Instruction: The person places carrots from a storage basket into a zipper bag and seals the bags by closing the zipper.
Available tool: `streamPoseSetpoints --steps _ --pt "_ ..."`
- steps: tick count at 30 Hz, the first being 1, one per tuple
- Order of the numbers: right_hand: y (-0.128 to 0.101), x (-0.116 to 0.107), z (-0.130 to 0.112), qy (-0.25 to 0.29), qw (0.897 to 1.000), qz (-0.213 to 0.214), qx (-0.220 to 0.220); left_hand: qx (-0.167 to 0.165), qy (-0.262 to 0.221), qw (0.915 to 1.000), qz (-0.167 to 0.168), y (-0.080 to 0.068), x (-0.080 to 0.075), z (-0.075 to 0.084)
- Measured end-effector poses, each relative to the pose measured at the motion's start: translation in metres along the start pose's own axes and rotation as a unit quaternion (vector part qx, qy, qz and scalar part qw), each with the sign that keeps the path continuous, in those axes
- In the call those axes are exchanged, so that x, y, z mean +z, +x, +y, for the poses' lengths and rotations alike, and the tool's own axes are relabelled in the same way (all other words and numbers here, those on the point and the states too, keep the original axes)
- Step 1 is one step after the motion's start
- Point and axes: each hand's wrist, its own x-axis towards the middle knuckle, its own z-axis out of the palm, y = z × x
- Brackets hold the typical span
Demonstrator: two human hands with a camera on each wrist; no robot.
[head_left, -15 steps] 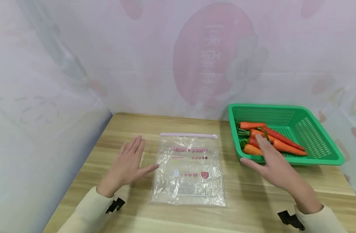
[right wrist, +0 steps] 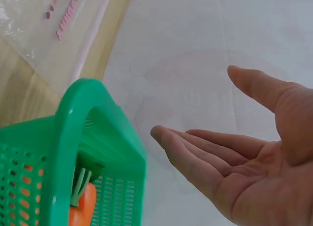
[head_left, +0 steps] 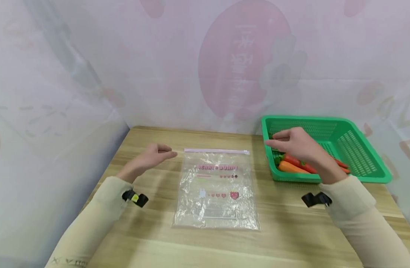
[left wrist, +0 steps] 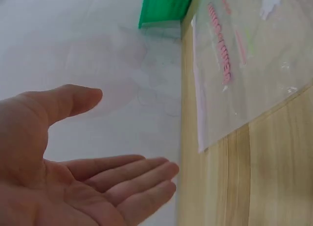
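Note:
A clear zip bag (head_left: 218,190) with pink print and a pale slider strip lies flat on the wooden table. Left of its top corner my left hand (head_left: 150,158) hovers, its fingers fairly straight and the thumb apart, as the left wrist view (left wrist: 98,172) shows. My right hand (head_left: 296,144) hangs over the left part of a green basket (head_left: 369,149), holding nothing; in the right wrist view its fingers (right wrist: 205,157) reach out with the thumb spread. Orange carrots (head_left: 290,167) and red chili peppers (head_left: 293,160) lie in the basket, partly hidden by that hand.
Printed pale cloth (head_left: 158,74) stands behind the table and along both sides. The wooden table (head_left: 151,238) runs to the cloth at the back. Black straps with small mounts (head_left: 137,197) sit on both sleeves.
Both hands have lifted and turned from palm-down to side-on, with the forearms reaching further in. The bag and basket stay where they were; the head view has tilted slightly.

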Motion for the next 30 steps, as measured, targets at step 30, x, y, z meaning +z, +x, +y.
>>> streamPoseSetpoints --steps 30 --pt "0.127 0.094 -0.019 -0.037 0.989 0.024 0.14 -0.181 -0.022 0.9832 -0.016 0.093 -0.009 0.01"
